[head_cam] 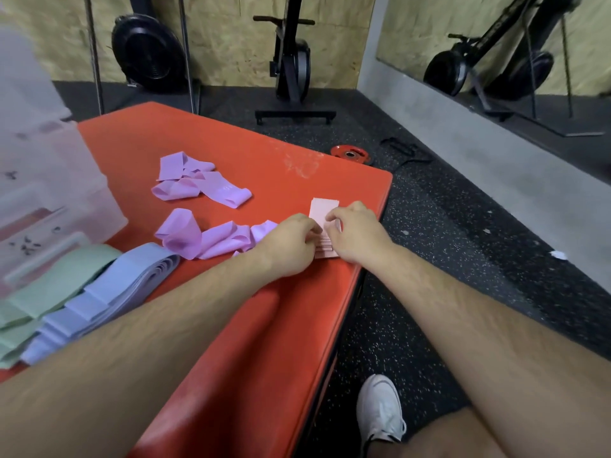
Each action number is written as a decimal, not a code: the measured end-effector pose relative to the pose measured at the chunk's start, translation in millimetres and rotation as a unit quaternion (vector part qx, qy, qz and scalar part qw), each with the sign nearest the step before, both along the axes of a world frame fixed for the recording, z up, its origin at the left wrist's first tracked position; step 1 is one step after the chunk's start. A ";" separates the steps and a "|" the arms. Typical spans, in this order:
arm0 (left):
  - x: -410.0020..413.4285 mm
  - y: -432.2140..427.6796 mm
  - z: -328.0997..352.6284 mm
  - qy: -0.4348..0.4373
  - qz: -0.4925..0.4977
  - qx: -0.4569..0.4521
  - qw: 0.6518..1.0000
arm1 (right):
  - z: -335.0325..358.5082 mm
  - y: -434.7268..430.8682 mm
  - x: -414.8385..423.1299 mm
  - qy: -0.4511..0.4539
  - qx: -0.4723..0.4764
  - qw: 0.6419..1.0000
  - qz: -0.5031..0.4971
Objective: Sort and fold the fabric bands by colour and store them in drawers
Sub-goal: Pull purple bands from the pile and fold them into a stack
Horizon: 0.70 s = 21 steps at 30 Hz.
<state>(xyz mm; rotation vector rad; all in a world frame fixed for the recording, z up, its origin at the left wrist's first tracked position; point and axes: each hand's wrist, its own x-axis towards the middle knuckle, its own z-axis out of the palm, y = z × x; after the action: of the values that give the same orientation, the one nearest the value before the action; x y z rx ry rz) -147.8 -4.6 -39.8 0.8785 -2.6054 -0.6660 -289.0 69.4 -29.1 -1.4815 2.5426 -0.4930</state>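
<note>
- 2 grips: left grip [291, 241], right grip [355, 231].
- 1 pink stack [322, 208] of folded bands, right of centre; several layer edges show, exact count unreadable.
- 2 loose lilac heaps: upper heap [198, 185], lower heap [205, 239]; bands per heap can't be counted.
- 1 blue pile [109, 292], lower left; several bands, number unclear.
- 1 green pile [56, 289], left edge.
- 1 drawer unit [49, 180], left edge.
- 1 table [248, 342].
- 1 weight plate [349, 155] on the floor.
- 1 white shoe [380, 411], bottom.
- 2 exercise machines along the top: upright machine [292, 61], fan wheel [148, 51].
</note>
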 end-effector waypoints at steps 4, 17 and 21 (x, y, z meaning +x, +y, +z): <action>13.7 1.3 11.6 -0.012 -0.034 -0.031 0.999 | 26.1 -0.7 24.9 0.058 -0.018 0.997 0.041; 107.7 -11.8 13.5 -0.134 -0.014 -0.033 0.990 | 25.8 -7.3 96.3 0.068 0.170 0.946 0.269; 122.2 -10.8 11.8 -0.108 0.000 -0.039 0.993 | 26.9 -11.7 98.0 0.069 0.151 0.949 0.269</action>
<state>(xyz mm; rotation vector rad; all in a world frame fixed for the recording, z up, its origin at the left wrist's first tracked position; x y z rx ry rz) -25.7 -15.5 -28.0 0.9751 -2.8004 -0.4878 -191.1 57.7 -2.1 -2.0199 2.0371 0.0786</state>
